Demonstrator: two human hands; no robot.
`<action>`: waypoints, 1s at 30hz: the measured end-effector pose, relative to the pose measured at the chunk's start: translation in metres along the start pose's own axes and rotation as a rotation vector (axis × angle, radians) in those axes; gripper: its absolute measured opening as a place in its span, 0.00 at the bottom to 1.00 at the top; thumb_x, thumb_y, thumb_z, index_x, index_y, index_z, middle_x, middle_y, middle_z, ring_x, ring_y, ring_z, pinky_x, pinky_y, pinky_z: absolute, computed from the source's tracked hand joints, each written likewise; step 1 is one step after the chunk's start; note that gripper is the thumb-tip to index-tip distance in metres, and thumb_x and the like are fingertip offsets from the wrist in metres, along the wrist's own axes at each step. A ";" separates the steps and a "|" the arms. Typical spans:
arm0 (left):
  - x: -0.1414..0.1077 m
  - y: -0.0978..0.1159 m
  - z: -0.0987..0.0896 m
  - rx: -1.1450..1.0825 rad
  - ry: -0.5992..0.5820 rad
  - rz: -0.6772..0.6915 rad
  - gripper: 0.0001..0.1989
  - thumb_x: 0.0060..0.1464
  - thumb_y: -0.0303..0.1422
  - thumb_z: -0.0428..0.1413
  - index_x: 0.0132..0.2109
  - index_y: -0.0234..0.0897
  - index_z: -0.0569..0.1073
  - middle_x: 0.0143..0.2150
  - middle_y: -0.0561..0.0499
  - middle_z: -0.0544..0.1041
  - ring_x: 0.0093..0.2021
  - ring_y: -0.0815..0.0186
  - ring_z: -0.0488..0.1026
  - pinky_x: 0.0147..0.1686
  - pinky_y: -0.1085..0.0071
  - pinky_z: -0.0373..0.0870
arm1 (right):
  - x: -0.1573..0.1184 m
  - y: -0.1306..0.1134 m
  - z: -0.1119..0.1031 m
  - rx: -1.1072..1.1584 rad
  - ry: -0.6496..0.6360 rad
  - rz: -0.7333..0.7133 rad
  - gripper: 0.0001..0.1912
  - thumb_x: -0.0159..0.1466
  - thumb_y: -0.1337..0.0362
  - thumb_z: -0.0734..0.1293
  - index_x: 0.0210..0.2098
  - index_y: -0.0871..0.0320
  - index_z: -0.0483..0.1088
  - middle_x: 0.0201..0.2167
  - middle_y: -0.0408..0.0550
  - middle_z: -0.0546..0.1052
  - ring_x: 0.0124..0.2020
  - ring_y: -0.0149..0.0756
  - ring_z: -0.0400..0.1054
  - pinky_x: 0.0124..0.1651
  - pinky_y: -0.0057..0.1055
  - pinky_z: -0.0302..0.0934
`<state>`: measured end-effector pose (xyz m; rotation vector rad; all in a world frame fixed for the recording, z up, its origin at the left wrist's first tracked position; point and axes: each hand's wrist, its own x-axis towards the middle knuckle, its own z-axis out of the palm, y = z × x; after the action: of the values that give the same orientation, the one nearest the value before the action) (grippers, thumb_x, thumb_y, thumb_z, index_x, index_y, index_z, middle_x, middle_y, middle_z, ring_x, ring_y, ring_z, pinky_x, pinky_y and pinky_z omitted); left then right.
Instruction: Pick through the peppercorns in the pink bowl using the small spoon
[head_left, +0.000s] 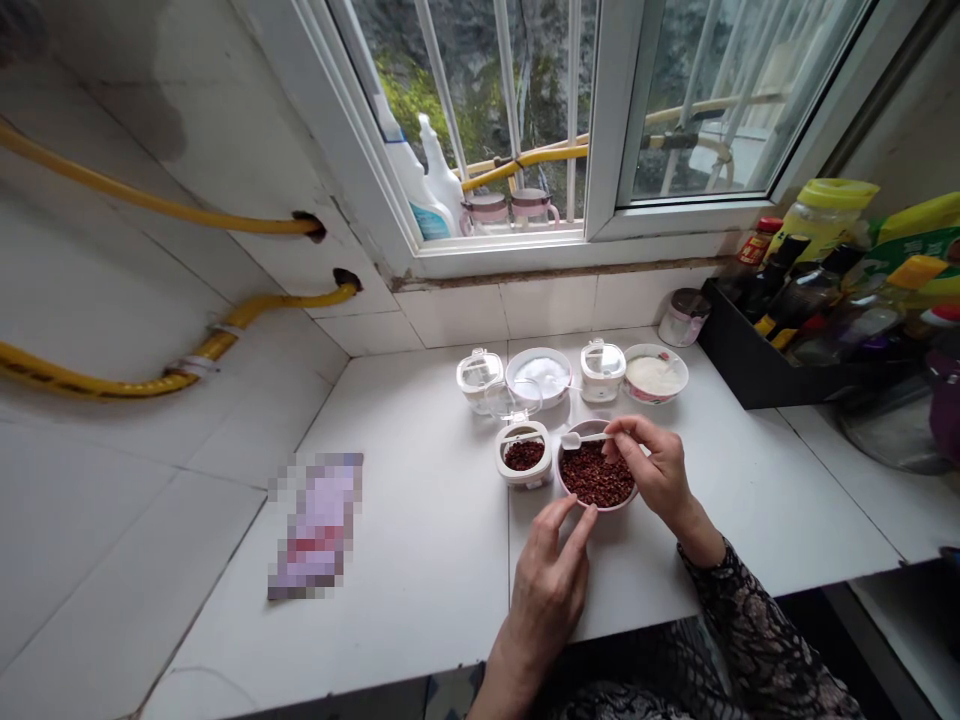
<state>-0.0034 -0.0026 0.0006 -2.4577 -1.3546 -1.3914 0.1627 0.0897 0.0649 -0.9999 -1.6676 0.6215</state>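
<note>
My right hand (649,468) pinches the handle of a small white spoon (571,440), whose bowl is over the left rim of a bowl of dark red peppercorns (600,478). The fingertips of my left hand (553,570) rest at that bowl's front rim, thumb and forefinger apart. Just left of the bowl stands a small white jar (525,478) with its clear lid raised and some of the same peppercorns inside. Behind are two lidded jars, one at left (480,375) and one at right (602,372), a bowl of white grains (540,378) and a flowered bowl of pale powder (657,374).
A black box (780,368) of bottles stands at the right, beside a lidded jar (684,318). A blurred purple packet (321,525) lies at the left. Spray bottles (442,180) and pink-lidded jars (486,214) stand at the window; a yellow hose (225,335) runs along the wall.
</note>
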 end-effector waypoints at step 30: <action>0.001 0.001 0.000 0.003 0.004 -0.005 0.29 0.59 0.14 0.47 0.64 0.36 0.66 0.57 0.39 0.68 0.59 0.59 0.68 0.56 0.61 0.74 | 0.008 0.000 -0.002 0.327 -0.045 0.490 0.08 0.57 0.59 0.65 0.29 0.58 0.71 0.17 0.41 0.75 0.16 0.30 0.68 0.22 0.25 0.64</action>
<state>-0.0028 -0.0032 0.0016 -2.4498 -1.3623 -1.3937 0.1637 0.0968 0.0696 -1.1605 -1.3002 1.2059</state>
